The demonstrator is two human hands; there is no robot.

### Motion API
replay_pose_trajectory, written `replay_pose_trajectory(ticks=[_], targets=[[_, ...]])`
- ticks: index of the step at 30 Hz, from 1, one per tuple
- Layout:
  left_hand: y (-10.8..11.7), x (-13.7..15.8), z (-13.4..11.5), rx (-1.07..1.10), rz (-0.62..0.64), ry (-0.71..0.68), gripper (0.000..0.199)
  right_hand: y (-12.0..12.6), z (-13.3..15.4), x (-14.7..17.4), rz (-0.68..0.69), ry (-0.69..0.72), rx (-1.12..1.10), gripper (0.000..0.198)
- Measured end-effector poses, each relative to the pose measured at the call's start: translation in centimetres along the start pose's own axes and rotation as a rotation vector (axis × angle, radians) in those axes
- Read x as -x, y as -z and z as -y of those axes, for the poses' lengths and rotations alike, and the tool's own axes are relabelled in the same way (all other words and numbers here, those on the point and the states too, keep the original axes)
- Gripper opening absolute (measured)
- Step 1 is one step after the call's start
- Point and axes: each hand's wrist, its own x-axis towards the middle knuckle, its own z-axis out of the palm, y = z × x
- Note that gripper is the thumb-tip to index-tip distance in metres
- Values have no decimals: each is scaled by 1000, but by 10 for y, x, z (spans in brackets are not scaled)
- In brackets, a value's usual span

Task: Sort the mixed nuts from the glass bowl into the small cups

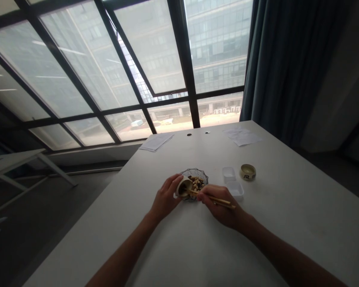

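Note:
My left hand (165,198) grips a small light-coloured cup (184,185), tilted on its side with its mouth facing right. A pair of wooden chopsticks (218,200) is held in my right hand (220,203), and their tips reach into the cup's mouth. Directly behind and below the cup sits a clear glass bowl (201,172) with a wavy rim. Mixed nuts or beans (198,182), pale and dark, lie in it. The bowl's near side is partly hidden by my hands and the cup. What is inside the cup is too dark to make out.
Right of the bowl stand two clear plastic containers (236,189) and a small greenish bowl (247,171) with dark markings. Papers (157,141) lie at the far left of the white table (173,247), more papers (242,136) at the far right. Windows and a curtain (283,71) are beyond.

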Motion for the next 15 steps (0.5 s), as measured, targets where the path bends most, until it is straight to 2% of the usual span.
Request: replay_pose_trajectory(ticks=[6, 15], targets=[[0, -16, 19, -134, 117, -102, 65, 13, -2, 0, -120, -80, 41, 29], [2, -53, 38, -172, 320, -296, 56, 29, -5, -6, -230, -307, -124, 30]])
